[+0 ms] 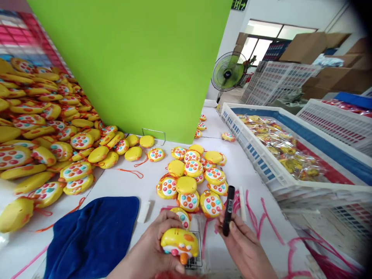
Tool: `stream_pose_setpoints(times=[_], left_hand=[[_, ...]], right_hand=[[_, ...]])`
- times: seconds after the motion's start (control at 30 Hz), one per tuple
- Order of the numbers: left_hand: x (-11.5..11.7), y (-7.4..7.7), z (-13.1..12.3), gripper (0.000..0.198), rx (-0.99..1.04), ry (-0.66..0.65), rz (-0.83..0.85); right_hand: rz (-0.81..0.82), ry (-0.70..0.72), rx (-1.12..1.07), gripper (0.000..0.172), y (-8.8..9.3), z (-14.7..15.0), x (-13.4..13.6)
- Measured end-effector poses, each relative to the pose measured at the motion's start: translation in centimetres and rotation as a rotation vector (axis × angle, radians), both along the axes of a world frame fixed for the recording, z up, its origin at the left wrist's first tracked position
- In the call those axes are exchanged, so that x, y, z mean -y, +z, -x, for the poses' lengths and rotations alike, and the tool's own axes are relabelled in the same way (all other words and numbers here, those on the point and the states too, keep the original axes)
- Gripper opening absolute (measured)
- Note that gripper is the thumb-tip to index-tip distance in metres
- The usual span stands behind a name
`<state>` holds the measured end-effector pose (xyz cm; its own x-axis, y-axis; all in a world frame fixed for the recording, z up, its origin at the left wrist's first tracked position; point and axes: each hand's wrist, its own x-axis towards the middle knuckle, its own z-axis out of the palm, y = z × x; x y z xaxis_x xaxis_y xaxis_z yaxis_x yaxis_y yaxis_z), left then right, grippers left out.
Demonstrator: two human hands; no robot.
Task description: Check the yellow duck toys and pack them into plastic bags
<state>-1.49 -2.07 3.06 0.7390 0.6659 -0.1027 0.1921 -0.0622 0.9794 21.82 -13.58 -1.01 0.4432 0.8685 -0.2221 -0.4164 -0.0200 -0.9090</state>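
At the near edge of the white table point(122, 186), the left hand point(151, 248) is gripping a yellow duck toy point(179, 242), fingers curled closed around its body, just right of a blue cloth point(93, 232). The right hand point(244, 248) is holding a black marker point(228, 211) upright, fingers wrapped tight around its lower half, near the toy but not touching it. A cluster of like toys point(192, 182) is lying just beyond both hands, and a white crate point(261, 162) of bagged toys is standing to the right.

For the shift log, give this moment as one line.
left hand: holds yellow duck toy | right hand: holds black marker | blue cloth: beside left hand
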Motion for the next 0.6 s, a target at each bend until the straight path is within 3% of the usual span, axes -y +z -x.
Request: stream_pose_setpoints(times=[0.07,0.23,0.4,0.6], left_hand=[[0.4,0.6,-0.8,0.056,-0.025,-0.066,-0.003],[0.7,2.1,-1.6,0.039,-0.163,-0.177,-0.039],[0.4,2.3,-1.7,0.035,-0.147,-0.166,-0.039],[0.1,2.7,-1.7,0.027,-0.183,-0.223,-0.052]], right_hand=[[-0.066,0.052,-0.079,0.025,0.2,1.7,-1.4],[-0.109,0.288,0.079,0.022,1.9,4.3,-4.4],[-0.129,0.418,0.188,0.018,3.7,4.5,-6.2],[-0.085,0.500,0.133,0.027,4.2,4.4,-7.4]])
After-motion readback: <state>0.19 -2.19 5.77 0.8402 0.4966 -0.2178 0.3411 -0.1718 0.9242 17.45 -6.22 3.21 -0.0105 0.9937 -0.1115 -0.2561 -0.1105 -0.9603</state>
